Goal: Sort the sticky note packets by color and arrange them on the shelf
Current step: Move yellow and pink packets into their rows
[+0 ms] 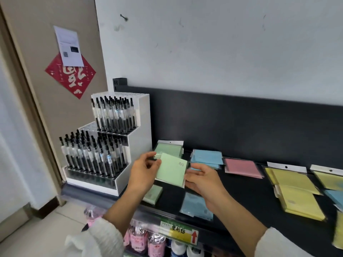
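One pale green packet (171, 170) is held tilted above the black shelf (241, 197); a small dark mark near its right corner is too small to be read. Its left edge is pinched between thumb and fingers of the left hand (144, 167), and its right edge is gripped by the curled fingers of the right hand (202, 179). At 6 o'clock from it, a shelf-edge label (179, 233) is printed 便利贴 beside a red arrow. More green packets (168, 148) are stacked at 12 o'clock.

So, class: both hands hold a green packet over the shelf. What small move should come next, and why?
Probably set the green packet down on the green pile behind it, beside the pen stand. The left hand and right hand hold it by its edges, and the blue pile and pink pile lie apart to the right.
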Demonstrator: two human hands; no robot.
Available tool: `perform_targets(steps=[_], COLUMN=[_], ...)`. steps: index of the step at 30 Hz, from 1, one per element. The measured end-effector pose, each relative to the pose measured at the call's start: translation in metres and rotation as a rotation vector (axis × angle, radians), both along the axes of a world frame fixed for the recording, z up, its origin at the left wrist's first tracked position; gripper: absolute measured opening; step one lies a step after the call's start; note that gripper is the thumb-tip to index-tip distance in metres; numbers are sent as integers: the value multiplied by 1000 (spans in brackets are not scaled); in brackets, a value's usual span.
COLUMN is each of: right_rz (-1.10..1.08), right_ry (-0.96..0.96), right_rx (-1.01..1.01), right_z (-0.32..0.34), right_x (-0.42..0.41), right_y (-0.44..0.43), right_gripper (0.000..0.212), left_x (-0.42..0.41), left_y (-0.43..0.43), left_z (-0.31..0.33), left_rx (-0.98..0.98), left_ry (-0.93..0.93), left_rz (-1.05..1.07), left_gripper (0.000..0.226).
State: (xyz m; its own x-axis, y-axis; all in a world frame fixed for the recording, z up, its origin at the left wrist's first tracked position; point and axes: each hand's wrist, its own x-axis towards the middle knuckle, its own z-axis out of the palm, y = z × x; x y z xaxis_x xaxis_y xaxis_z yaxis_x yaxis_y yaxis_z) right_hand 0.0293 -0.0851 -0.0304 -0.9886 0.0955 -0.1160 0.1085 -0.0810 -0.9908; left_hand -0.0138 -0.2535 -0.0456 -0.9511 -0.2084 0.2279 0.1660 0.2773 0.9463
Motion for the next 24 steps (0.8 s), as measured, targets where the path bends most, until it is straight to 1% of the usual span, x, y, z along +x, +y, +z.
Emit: perform_targets(steps=[2,3,7,8,10,11,15,19,21,24], right_rz=[58,84,117,101,90,97,175,219,237,205], right_ry=[-9,-17,-95,-107,-118,-126,-163,-143,-136,-79], right_rx=[63,81,175,218,284,312,386,439,429,423], right_z=[-4,-5,-10,-11,-15,-16,-20,-22,-18,-8], right_x=[-11,-16,-38,-43,-55,-59,-67,-69,-65,-57], right_y=[-10,-15,-29,-32,-39,-43,-56,-53,-49,-37], right_gripper=[27,26,19,22,38,41,37,27,30,30], left_x=[-12,-18,-37,-41,-46,-48,-52,-55,-53,-50], left_y=[-7,-10,-14,-14,-16,-16,-15,-11,-9,0], left_z=[-4,-6,-7,-8,-12,-14,-23,-25,-23,-16], left_rx=[-45,-73,-236,-300,-414,-455,-586,-820,-856,-784], left_ry=[-10,-13,-58,-82,-126,-141,-198,-253,-222,-46], left_rz=[32,41,41,20,-44,-69,-79,-36,-25,7], left_gripper=[17,16,23,27,32,33,31,30,28,24])
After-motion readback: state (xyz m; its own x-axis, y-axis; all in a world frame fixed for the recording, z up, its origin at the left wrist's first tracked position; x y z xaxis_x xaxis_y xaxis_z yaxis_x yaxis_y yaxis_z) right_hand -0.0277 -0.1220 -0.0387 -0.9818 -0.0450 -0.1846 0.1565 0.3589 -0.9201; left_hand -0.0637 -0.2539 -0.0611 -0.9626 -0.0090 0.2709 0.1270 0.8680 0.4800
